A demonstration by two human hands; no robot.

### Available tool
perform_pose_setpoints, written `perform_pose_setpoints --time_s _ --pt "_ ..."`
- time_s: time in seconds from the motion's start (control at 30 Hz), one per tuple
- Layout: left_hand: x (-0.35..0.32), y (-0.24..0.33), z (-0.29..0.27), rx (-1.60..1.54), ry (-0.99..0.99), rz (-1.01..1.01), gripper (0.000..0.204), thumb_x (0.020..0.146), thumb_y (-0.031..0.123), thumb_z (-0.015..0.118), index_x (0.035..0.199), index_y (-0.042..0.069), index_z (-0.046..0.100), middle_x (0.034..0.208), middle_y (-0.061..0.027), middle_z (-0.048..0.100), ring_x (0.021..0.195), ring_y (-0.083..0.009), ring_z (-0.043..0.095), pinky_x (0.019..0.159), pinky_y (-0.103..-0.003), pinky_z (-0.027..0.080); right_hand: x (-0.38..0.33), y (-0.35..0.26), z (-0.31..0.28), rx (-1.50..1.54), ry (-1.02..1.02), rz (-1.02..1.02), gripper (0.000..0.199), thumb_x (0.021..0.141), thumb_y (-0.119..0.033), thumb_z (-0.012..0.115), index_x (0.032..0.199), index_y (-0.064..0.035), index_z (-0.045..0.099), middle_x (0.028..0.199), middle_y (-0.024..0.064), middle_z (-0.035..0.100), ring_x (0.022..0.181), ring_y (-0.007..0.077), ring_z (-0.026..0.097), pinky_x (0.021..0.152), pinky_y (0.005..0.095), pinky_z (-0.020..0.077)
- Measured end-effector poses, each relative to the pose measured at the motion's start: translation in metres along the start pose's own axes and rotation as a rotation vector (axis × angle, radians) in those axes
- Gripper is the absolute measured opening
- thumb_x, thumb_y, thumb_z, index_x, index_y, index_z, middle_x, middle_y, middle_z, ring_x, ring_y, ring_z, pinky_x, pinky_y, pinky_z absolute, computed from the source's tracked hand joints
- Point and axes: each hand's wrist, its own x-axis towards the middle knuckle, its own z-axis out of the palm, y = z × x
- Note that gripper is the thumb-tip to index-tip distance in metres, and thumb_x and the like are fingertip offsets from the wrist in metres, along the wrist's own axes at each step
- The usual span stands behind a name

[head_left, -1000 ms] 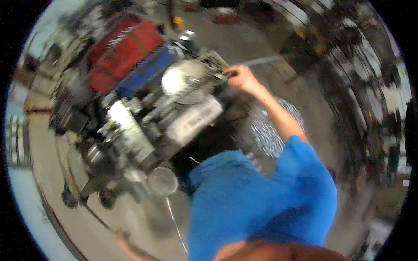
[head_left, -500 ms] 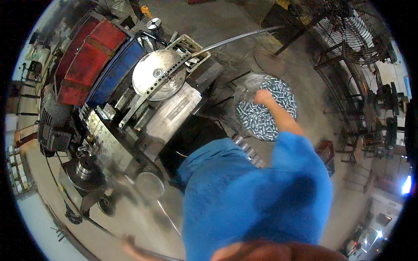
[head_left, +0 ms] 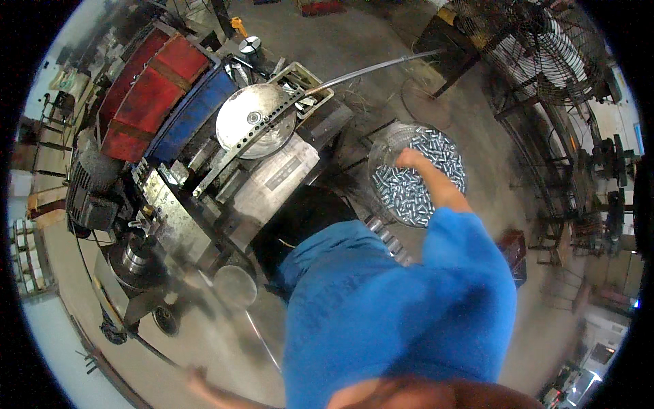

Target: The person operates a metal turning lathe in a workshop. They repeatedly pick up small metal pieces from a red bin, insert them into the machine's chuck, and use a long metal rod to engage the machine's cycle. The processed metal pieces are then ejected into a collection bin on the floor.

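My right hand [head_left: 410,159] is at the round basket [head_left: 387,142], above the heap of small shiny metal sleeves [head_left: 407,193] in it. Its fingers are curled closed, and whatever they hold is hidden. My left hand [head_left: 197,379] is far out at the lower left, smeared by motion. A long dark bar [head_left: 151,351] runs up to that hand; whether the fingers grip it cannot be made out.
Ahead at left stands a machine with a round metal disc [head_left: 255,117] and a long perforated lever [head_left: 262,123]. Beyond it are red bins [head_left: 146,102] and a blue bin [head_left: 187,112]. A large caged fan [head_left: 545,51] stands at the far right.
The view has shifted slightly, so the machine and bins appear a little farther right. My right hand stays over the sleeves in the basket; my left hand remains at the lower left.
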Motion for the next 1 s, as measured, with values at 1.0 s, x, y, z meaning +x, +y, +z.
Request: perform_pose_setpoints --time_s 1.0 --pt "0.083 -0.070 -0.058 0.183 -0.214 0.299 0.027 0.078 0.022 0.067 0.084 0.000 0.053 0.054 -0.0074 0.050 0.040 -0.0126 0.045 0.037 -0.028 0.041 -0.024 -0.038 -0.032 0.032 0.089 -0.012 0.036 0.066 -0.031 0.059 0.089 -0.0042 0.066 0.100 0.0187 0.062 0.096 0.0307 0.059 0.085 0.0360 0.0469"
